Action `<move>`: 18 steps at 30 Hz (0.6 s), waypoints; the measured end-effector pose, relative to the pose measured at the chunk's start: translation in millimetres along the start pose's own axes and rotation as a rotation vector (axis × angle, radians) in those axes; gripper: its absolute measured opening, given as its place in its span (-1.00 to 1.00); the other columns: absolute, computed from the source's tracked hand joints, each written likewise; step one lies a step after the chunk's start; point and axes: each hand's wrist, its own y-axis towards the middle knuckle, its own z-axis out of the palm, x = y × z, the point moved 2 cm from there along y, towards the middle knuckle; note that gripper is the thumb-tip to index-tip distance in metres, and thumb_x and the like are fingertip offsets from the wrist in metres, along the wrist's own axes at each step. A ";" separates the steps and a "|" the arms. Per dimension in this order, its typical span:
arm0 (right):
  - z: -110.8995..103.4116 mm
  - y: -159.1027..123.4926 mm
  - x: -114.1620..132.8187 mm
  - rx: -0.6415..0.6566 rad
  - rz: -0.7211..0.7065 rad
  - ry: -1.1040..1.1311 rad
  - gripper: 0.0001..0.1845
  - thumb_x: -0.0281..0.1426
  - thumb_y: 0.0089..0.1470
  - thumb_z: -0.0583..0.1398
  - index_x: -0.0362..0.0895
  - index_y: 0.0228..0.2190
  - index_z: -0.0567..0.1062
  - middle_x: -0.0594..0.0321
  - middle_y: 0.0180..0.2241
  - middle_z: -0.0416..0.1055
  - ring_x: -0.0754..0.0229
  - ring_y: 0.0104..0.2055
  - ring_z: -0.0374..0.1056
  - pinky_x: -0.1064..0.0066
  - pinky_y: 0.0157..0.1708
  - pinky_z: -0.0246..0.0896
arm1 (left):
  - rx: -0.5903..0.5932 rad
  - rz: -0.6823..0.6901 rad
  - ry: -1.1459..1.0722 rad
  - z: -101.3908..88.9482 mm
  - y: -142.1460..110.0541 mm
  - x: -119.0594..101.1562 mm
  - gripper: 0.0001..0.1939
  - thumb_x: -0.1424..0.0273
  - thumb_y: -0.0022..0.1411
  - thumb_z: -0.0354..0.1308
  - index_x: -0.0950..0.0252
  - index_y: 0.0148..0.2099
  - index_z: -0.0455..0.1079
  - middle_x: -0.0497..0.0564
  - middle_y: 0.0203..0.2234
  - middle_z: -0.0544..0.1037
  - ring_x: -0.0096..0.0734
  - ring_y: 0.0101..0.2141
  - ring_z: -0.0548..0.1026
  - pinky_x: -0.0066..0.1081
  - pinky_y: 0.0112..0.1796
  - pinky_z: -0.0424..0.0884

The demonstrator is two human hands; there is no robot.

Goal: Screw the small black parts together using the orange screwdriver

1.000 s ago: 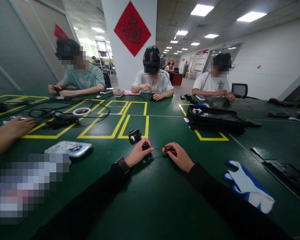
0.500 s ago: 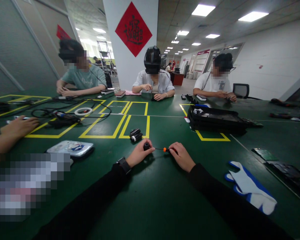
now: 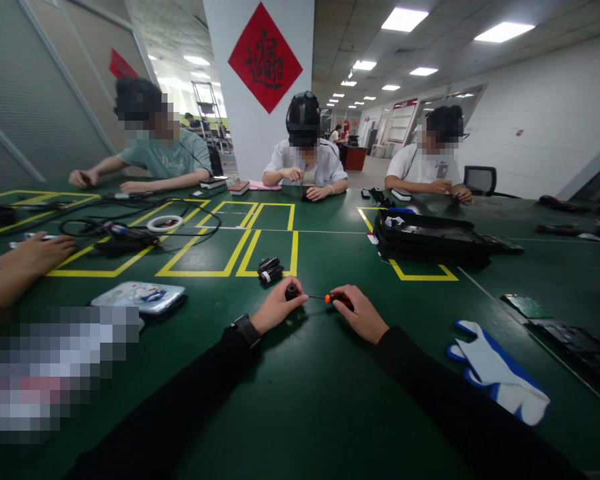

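My left hand [image 3: 279,306] is closed on a small black round part [image 3: 292,291], whose exact kind I cannot make out. In my right hand [image 3: 361,312] is a screwdriver [image 3: 341,301] with a black and orange handle. Its thin shaft points left, and the tip reaches the left thumb and fingertips at the black part; the exact contact is hidden. Just beyond the left hand, a bundle of small black parts [image 3: 271,269] with a white label lies on the green table [image 3: 300,407].
A phone in a decorated case [image 3: 143,297] lies to the left, near another person's hand [image 3: 50,252]. Cables [image 3: 123,235] and a white ring [image 3: 165,223] are behind it. Black trays [image 3: 433,237], a blue-white glove [image 3: 500,373] and circuit boards [image 3: 526,305] sit at right. Several people sit opposite.
My right fingers have shifted on the screwdriver handle, showing more of it. My left hand keeps its hold. The person at far left has stretched an arm outward.
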 end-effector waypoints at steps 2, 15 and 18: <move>0.0 0.9 -1.1 0.006 0.005 -0.024 -0.80 -0.41 0.15 -0.01 -0.12 -0.27 0.39 0.19 -0.28 0.33 0.19 -0.19 0.21 0.29 -0.15 0.11 | 0.003 0.002 -0.003 -0.1 0.1 -0.1 -0.80 0.27 0.09 0.10 0.29 -0.32 0.23 -0.08 -0.42 0.36 -0.45 -0.37 0.33 -0.42 -0.27 0.26; -0.2 -2.3 -2.1 -0.015 0.008 -0.022 -0.82 -0.41 0.01 0.15 -0.13 -0.27 0.34 0.19 -0.27 0.31 0.18 -0.22 0.22 0.30 -0.19 0.15 | 0.001 -0.018 0.008 0.9 0.8 0.0 -0.79 0.27 0.06 0.12 0.29 -0.33 0.24 -0.08 -0.43 0.37 -0.46 -0.40 0.34 -0.42 -0.29 0.27; -0.4 -2.2 -2.2 -0.017 0.013 -0.016 -0.76 -0.39 0.04 0.12 -0.13 -0.19 0.33 0.17 -0.22 0.30 0.17 -0.18 0.22 0.29 -0.14 0.13 | -0.002 -0.009 0.009 0.7 0.9 -0.5 -0.80 0.28 0.06 0.11 0.29 -0.33 0.24 -0.08 -0.43 0.37 -0.46 -0.39 0.33 -0.42 -0.28 0.27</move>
